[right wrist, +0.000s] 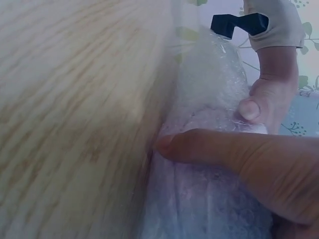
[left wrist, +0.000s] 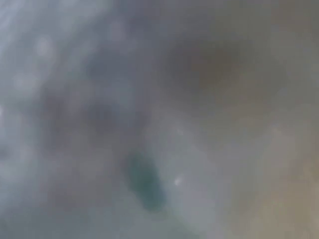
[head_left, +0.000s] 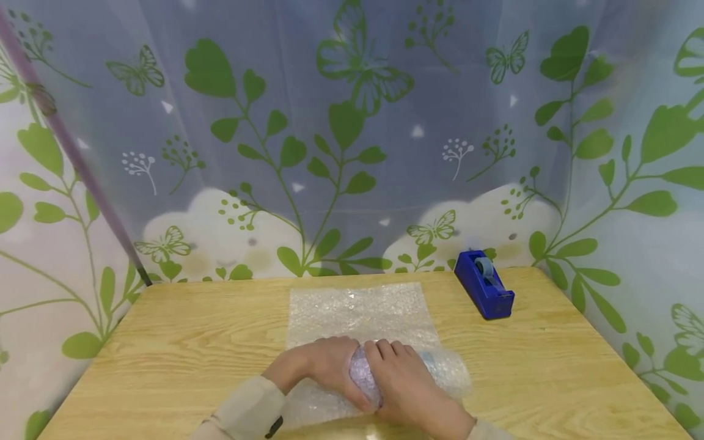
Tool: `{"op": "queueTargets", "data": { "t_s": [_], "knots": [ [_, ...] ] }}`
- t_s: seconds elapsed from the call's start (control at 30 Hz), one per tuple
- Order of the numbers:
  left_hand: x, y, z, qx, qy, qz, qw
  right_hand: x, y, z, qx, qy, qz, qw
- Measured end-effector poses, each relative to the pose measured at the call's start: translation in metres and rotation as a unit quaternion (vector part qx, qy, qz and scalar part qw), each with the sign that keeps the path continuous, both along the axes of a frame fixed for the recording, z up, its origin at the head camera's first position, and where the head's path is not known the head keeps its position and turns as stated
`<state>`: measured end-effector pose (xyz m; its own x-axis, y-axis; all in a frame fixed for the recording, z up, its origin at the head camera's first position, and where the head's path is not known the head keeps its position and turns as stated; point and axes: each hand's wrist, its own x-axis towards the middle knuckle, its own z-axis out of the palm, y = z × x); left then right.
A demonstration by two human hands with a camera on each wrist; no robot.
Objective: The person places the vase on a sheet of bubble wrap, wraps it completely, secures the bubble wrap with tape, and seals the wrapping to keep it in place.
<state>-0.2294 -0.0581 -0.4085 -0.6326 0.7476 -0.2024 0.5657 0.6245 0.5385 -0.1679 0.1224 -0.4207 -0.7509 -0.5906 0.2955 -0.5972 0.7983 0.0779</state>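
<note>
A pale purple, bottle-like roll in bubble wrap (head_left: 363, 376) lies across the near part of a flat bubble wrap sheet (head_left: 357, 308) in the head view. My left hand (head_left: 333, 365) grips its left part, fingers over the far side and thumb on the near side. Beside it, my right hand (head_left: 404, 382) grips the roll farther right, with the thumb pressed along it in the right wrist view. A loose, clear end of wrap (head_left: 452, 371) sticks out past the right hand. The contents are hidden by the wrap. The left wrist view is too blurred to make out.
A blue tape dispenser (head_left: 484, 287) with a roll of tape stands at the table's back right. The wood-grain table (head_left: 209, 342) meets a leaf-patterned curtain (head_left: 352, 153) at its back edge. Curtains also hang at both sides.
</note>
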Motion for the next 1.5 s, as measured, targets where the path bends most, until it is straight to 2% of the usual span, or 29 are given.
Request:
{"op": "queueTargets", "data": {
  "t_s": [0.07, 0.13, 0.2, 0.3, 0.37, 0.43, 0.53, 0.63, 0.77, 0.9, 1.03, 1.13, 1.23, 1.3, 1.37, 1.5],
  "knots": [
    [0.002, -0.002, 0.001, -0.044, 0.081, 0.015, 0.9957, 0.000, -0.001, 0.001, 0.008, -0.007, -0.002, 1.000],
    [0.005, -0.004, 0.002, -0.071, 0.169, 0.022, 0.9828, -0.001, -0.002, 0.002, 0.016, -0.012, -0.005, 1.000],
    [0.010, -0.007, 0.002, -0.075, 0.251, 0.019, 0.9648, -0.001, -0.003, 0.003, 0.023, -0.014, -0.007, 1.000],
    [0.019, -0.009, 0.002, -0.062, 0.349, 0.022, 0.9350, -0.001, -0.003, 0.005, 0.032, -0.017, -0.008, 0.999],
    [0.026, -0.010, 0.002, -0.055, 0.398, 0.034, 0.9151, -0.001, -0.004, 0.006, 0.039, -0.017, -0.008, 0.999],
    [0.035, -0.009, 0.002, -0.049, 0.428, 0.051, 0.9008, -0.001, -0.004, 0.007, 0.045, -0.021, -0.009, 0.999],
    [0.048, -0.006, 0.004, -0.056, 0.450, 0.079, 0.8876, -0.002, -0.005, 0.008, 0.047, -0.033, -0.015, 0.998],
    [0.059, -0.004, 0.003, -0.063, 0.446, 0.093, 0.8879, -0.003, -0.005, 0.007, 0.046, -0.048, -0.021, 0.998],
    [0.070, -0.001, -0.001, -0.080, 0.441, 0.092, 0.8892, -0.005, -0.004, 0.005, 0.040, -0.041, -0.019, 0.998],
    [0.076, 0.001, -0.007, -0.092, 0.449, 0.086, 0.8847, -0.005, -0.004, 0.005, 0.038, -0.029, -0.015, 0.999],
    [0.077, 0.004, -0.014, -0.096, 0.451, 0.088, 0.8832, -0.005, -0.005, 0.007, 0.039, -0.038, -0.017, 0.998],
    [0.077, 0.007, -0.019, -0.096, 0.472, 0.095, 0.8713, -0.006, -0.006, 0.009, 0.043, -0.049, -0.021, 0.998],
    [0.075, 0.009, -0.023, -0.085, 0.508, 0.107, 0.8503, -0.006, -0.006, 0.010, 0.046, -0.053, -0.022, 0.997],
    [0.074, 0.011, -0.024, -0.076, 0.524, 0.114, 0.8408, -0.006, -0.006, 0.010, 0.047, -0.055, -0.022, 0.997],
    [0.071, 0.013, -0.025, -0.073, 0.535, 0.120, 0.8327, -0.007, -0.006, 0.010, 0.044, -0.056, -0.020, 0.997],
    [0.066, 0.016, -0.027, -0.070, 0.547, 0.127, 0.8242, -0.008, -0.006, 0.011, 0.037, -0.065, -0.021, 0.997]
  ]
}}
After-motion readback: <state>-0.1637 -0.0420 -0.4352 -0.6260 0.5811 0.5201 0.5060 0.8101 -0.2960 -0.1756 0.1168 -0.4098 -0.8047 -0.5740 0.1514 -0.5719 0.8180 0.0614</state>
